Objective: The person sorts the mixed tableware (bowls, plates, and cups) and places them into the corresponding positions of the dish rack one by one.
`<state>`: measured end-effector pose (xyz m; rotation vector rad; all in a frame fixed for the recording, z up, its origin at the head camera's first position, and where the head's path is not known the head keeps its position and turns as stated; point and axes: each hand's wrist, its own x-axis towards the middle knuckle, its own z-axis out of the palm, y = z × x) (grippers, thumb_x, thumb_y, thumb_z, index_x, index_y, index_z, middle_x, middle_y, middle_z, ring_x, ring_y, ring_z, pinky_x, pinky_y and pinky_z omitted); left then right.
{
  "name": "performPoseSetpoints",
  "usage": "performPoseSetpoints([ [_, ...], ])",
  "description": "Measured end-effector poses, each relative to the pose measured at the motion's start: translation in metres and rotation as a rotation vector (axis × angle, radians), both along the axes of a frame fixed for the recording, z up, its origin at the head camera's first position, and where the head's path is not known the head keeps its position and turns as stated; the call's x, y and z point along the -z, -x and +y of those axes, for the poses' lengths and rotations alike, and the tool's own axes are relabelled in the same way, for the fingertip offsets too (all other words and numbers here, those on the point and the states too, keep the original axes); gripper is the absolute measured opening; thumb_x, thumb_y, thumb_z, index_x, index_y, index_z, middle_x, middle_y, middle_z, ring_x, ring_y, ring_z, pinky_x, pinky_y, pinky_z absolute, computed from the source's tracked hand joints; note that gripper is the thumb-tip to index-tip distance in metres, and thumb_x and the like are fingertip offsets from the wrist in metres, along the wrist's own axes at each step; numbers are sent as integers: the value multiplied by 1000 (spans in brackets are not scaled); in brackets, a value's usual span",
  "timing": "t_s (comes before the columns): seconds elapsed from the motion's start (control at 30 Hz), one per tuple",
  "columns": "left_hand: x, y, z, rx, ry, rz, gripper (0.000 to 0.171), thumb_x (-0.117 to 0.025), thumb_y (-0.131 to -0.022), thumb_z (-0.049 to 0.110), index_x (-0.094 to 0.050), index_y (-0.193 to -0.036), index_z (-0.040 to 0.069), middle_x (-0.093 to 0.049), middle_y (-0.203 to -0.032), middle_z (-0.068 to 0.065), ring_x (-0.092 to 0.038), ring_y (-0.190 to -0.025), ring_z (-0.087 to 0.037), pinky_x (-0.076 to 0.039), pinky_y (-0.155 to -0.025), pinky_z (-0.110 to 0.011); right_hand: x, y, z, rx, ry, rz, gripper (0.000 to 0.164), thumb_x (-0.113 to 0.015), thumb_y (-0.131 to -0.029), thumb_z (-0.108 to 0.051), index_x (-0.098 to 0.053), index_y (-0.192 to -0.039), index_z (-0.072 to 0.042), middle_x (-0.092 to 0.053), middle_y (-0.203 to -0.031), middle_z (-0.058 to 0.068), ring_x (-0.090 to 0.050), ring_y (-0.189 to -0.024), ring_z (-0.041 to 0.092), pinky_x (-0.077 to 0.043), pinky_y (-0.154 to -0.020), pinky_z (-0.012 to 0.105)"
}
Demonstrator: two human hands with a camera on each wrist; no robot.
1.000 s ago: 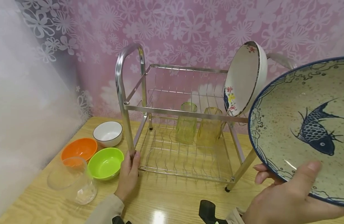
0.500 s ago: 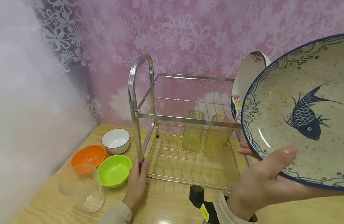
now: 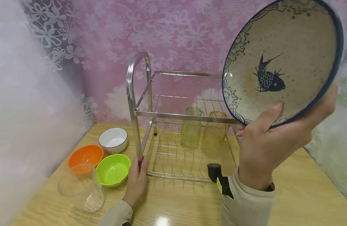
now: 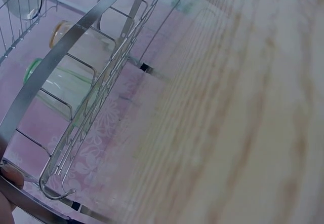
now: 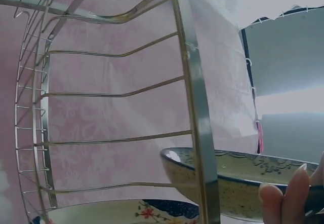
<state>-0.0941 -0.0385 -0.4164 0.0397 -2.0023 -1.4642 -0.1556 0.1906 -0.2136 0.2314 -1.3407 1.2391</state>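
My right hand (image 3: 275,144) holds up a shallow bowl (image 3: 300,53) with a blue rim and a blue fish, thumb inside it and fingers behind. The bowl is tilted, its inside facing me, at the upper right of the head view. A two-tier metal dish rack (image 3: 184,116) stands behind and left of it. Low on the rack's front left post, my left hand (image 3: 137,182) grips the metal. A white floral bowl (image 5: 101,214) shows at the bottom of the right wrist view; in the head view the fish bowl hides it.
A green glass (image 3: 191,128) and a yellow glass (image 3: 214,131) stand upside down on the lower tier. Left of the rack are a white bowl (image 3: 114,140), an orange bowl (image 3: 85,156), a lime bowl (image 3: 114,171) and a clear glass vessel (image 3: 89,197).
My right hand has lifted the fish bowl up and leftward toward the rack's upper right and turned it, now covering the floral bowl. The left hand keeps its grip on the post.
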Motion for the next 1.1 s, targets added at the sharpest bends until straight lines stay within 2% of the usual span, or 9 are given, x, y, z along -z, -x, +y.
performPoseSetpoints([
  [0.23,-2,-1,-3,-8,-13,-43,10,-44,-101,-1,-51,-95,-4,-37,-70,2,-36,-61,-6,-32,-55,-22,-17,16,3,83,-168,-180,47,-42,-95,-2,-43,-140,-16,-61,-129,5,-56,-116,5,-42,-99,24],
  [0.37,0,-5,-7,-5,15,-52,9,-43,-101,-1,-50,-95,-5,-36,-71,2,-36,-64,-7,-32,-56,-24,-17,22,4,157,-208,-174,51,-48,-91,-1,-53,-137,-23,-65,-123,1,-65,-102,13,-47,-92,22],
  [0.5,17,3,-16,-10,23,-22,8,-44,-101,-1,-50,-96,-4,-37,-71,1,-37,-64,-8,-32,-56,-23,-17,27,3,196,-197,-148,51,-54,-88,-2,-60,-134,-24,-68,-117,4,-66,-101,16,-48,-91,22],
  [0.63,28,13,-19,-1,20,-10,8,-45,-101,0,-51,-96,-4,-38,-71,2,-37,-63,-7,-33,-55,-22,-19,33,1,207,-199,-181,50,-56,-87,-2,-62,-131,-25,-71,-109,9,-67,-96,26,-51,-90,33],
  [0.73,26,13,-17,1,6,-3,8,-45,-100,-3,-51,-96,-7,-38,-70,1,-37,-61,-7,-32,-53,-22,-23,37,-2,205,-261,-264,61,-56,-83,4,-58,-135,-29,-71,-107,12,-65,-99,30,-48,-92,42],
  [0.8,18,9,-12,6,-2,1,9,-44,-100,-3,-50,-95,-7,-38,-70,1,-36,-60,-7,-32,-52,-22,-26,40,-3,198,-319,-326,70,-55,-79,9,-56,-137,-31,-70,-110,14,-64,-104,33,-45,-97,44],
  [0.97,-1,1,-2,26,-11,-4,10,-43,-101,-2,-49,-94,-7,-38,-70,2,-36,-60,-5,-32,-52,-22,-34,51,-7,171,-437,-489,83,-52,-71,13,-51,-140,-32,-67,-108,26,-64,-86,45,-51,-84,54],
  [1.03,-2,0,0,20,-17,-13,11,-43,-100,-2,-49,-94,-8,-38,-70,2,-36,-60,-5,-32,-52,-22,-36,55,-8,147,-461,-580,85,-51,-71,13,-47,-143,-33,-65,-103,31,-59,-78,45,-52,-77,55],
  [1.1,-2,-1,2,17,-21,-16,11,-43,-100,-3,-49,-93,-8,-38,-70,2,-36,-59,-5,-33,-51,-22,-39,57,-8,129,-484,-688,86,-51,-74,11,-42,-146,-35,-62,-106,34,-57,-79,45,-52,-76,56],
])
